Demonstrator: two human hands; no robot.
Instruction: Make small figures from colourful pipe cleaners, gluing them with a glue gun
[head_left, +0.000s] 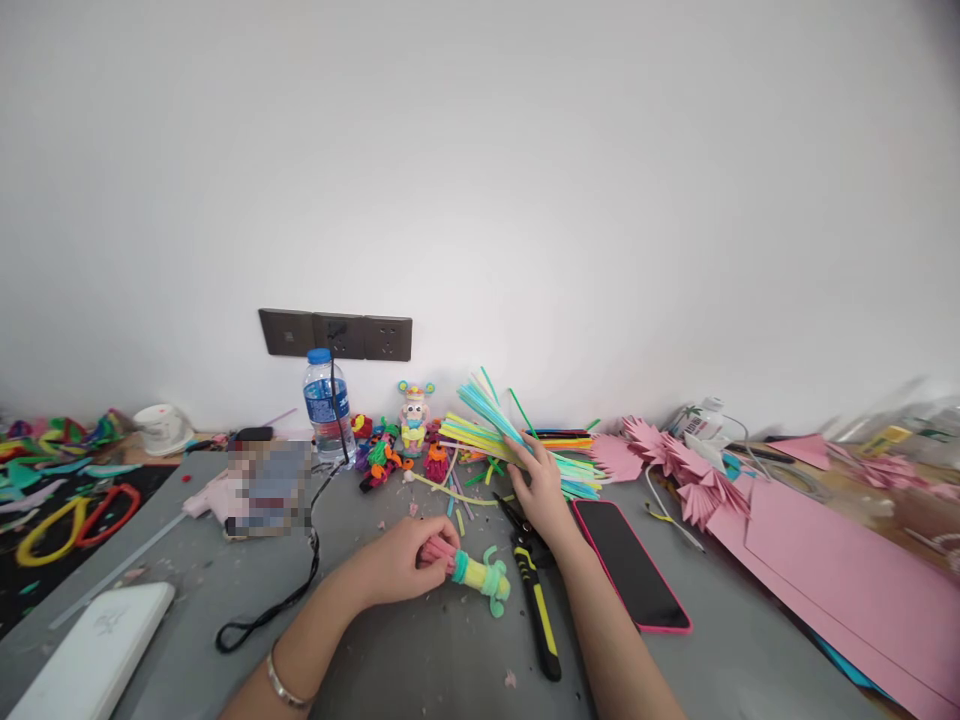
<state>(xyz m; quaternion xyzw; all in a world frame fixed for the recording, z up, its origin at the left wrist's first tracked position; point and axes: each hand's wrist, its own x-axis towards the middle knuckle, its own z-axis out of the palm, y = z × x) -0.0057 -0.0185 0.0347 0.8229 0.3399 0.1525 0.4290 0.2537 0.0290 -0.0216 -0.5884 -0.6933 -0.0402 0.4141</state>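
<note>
My left hand (415, 562) is closed around the pink end of a small pipe-cleaner figure (474, 573). The figure lies sideways, with a teal band, a yellow body and curled green pieces at its right tip. My right hand (538, 487) reaches to a loose pile of pipe cleaners (484, 433) in blue, yellow and green. Its fingers are apart and rest on the pile; whether they touch a single stem is hidden. Below the right wrist lie pliers (536, 610) with black and yellow handles, their jaws pointing up toward the pile.
A phone (632, 565) lies right of my right forearm. Pink folded paper (705, 478) and pink sheets (847, 570) cover the right side. A water bottle (327, 408) and a clay-like figurine (413, 418) stand by the wall. Scissors (75, 525) and a white box (97, 650) are left.
</note>
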